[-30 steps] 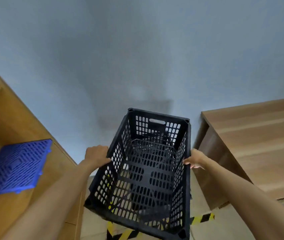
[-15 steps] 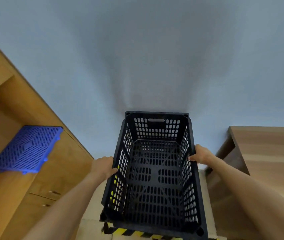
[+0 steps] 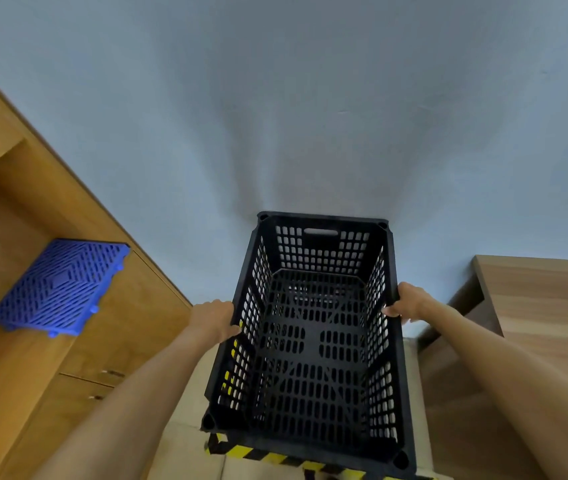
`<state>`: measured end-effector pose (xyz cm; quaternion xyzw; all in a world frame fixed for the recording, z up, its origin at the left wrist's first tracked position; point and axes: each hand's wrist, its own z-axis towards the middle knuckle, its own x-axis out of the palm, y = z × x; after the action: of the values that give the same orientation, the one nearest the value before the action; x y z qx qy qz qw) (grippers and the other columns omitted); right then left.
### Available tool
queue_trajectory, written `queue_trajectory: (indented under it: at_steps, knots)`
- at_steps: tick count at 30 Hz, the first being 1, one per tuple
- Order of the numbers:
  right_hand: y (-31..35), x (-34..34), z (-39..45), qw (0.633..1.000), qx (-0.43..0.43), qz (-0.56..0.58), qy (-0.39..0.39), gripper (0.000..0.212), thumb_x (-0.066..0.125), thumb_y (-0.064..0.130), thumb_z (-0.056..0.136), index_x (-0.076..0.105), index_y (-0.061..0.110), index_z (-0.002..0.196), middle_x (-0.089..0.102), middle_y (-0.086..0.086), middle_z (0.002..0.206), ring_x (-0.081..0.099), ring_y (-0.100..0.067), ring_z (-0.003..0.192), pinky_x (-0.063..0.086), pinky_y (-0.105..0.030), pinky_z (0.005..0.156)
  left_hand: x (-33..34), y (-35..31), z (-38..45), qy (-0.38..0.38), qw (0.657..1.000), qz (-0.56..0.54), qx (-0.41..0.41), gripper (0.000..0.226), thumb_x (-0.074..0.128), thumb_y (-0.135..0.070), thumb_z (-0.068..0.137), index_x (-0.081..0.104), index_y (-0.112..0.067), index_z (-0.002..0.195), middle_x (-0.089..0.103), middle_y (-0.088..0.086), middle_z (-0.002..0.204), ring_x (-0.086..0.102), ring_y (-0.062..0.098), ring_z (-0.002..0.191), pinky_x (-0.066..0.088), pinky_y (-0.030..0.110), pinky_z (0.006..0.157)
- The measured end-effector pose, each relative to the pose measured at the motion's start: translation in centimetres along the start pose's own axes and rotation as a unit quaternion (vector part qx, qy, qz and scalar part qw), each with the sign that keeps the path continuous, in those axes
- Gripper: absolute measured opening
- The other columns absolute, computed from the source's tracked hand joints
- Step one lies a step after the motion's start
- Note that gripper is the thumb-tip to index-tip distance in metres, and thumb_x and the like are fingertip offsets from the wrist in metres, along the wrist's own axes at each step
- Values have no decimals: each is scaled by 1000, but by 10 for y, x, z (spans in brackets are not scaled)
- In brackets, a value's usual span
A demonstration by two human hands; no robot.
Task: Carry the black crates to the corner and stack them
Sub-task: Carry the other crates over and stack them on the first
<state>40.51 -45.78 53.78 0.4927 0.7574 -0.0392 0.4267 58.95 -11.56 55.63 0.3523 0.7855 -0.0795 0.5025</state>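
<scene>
Black crate (image 3: 313,341) is hanging in the middle of the head view, open top facing the camera, carried between both hands in front of a pale blue-grey wall (image 3: 275,98). Left hand (image 3: 214,318) is gripping the crate's left rim about midway along, fingers curling round the outside of the wall. Right hand (image 3: 405,303) is gripping the right rim opposite, fingers wrapping over the edge and reaching inside. Both bare forearms are stretching out from the bottom corners.

Open room is running narrow here: the crate is sitting in a gap between a wooden cabinet (image 3: 68,341) on the left and a wooden table (image 3: 545,306) on the right. Its far short end is lying near the wall, though whether it is touching cannot be told. Below the near end, a yellow-and-black hazard stripe (image 3: 275,457) is crossing the beige floor (image 3: 185,455).

Hard plastic is forming the crate, a rectangular box with walls and base pierced by rows of small slots, a handle slot cut in the far end, and thick rounded posts at the corners. A blue plastic grid panel (image 3: 57,289), flat and lattice-patterned with small pegs along its edge, is lying on the cabinet's smooth wood-grain top, well apart from the crate.
</scene>
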Motion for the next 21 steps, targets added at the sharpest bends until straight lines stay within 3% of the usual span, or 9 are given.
queue_trajectory:
  at_steps: [2, 4, 6, 7, 11, 13, 15, 18, 21]
  knots:
    - [-1, -1, -5, 1000, 4, -5, 7, 33, 69, 28, 86, 46, 12, 103, 69, -11, 92, 69, -21, 74, 58, -38, 79, -14, 1, 2, 28, 999, 35, 17, 46, 52, -53, 93, 55, -11, 112, 59, 0, 91, 61, 20, 87, 49, 31, 81]
    - [-1, 4, -12, 1000, 6, 16, -6, 32, 66, 25, 89, 43, 12, 107, 64, -11, 95, 66, -19, 67, 56, -32, 65, -28, 0, 2, 65, 996, 64, 26, 43, 49, -49, 96, 56, -10, 113, 61, -2, 82, 56, 17, 76, 44, 30, 76]
    - [-1, 12, -17, 999, 13, 32, -28, 32, 63, 22, 91, 43, 9, 113, 59, -11, 97, 61, -17, 65, 48, -25, 53, -32, -1, 4, 112, 992, 59, 27, 40, 49, -43, 98, 56, -8, 116, 71, -1, 90, 57, 16, 74, 43, 30, 73]
    - [-1, 16, -19, 999, 16, 29, -39, 33, 62, 22, 92, 44, 8, 115, 60, -11, 99, 61, -17, 67, 47, -25, 54, -30, -1, 6, 125, 990, 51, 31, 39, 49, -42, 98, 55, -8, 117, 74, 1, 97, 58, 17, 77, 43, 30, 74]
    - [2, 24, -32, 997, 35, -16, -66, 44, 61, 25, 91, 44, 4, 125, 60, -16, 116, 61, -27, 95, 51, -35, 82, -27, 7, 12, 131, 987, 52, 78, 37, 52, -43, 96, 57, -8, 108, 74, 2, 96, 61, 17, 77, 48, 31, 79]
    - [4, 28, -42, 996, 47, -26, -72, 49, 63, 24, 89, 41, 4, 128, 59, -16, 120, 58, -27, 97, 50, -36, 84, -33, 12, 18, 144, 979, 89, 117, 37, 56, -46, 94, 57, -11, 83, 73, 2, 85, 63, 18, 74, 53, 35, 85]
    - [3, 37, -52, 995, 59, -25, -77, 51, 62, 26, 90, 39, 5, 130, 59, -16, 121, 60, -29, 102, 52, -38, 86, -45, 12, 27, 151, 966, 129, 164, 37, 58, -45, 92, 55, -15, 71, 71, -1, 75, 66, 18, 72, 55, 38, 85]
    - [0, 51, -73, 992, 73, -11, -98, 54, 62, 30, 90, 37, 7, 132, 59, -15, 124, 60, -30, 105, 52, -41, 91, -62, -2, 38, 120, 951, 128, 254, 30, 56, -41, 93, 61, -12, 85, 72, 2, 84, 65, 20, 80, 54, 37, 83]
    - [-2, 67, -100, 990, 88, 4, -110, 55, 61, 33, 90, 36, 10, 135, 58, -14, 127, 59, -30, 108, 50, -43, 94, -74, -28, 40, 42, 927, 129, 349, 19, 53, -40, 95, 52, -21, 94, 62, 0, 92, 58, 20, 86, 46, 36, 73]
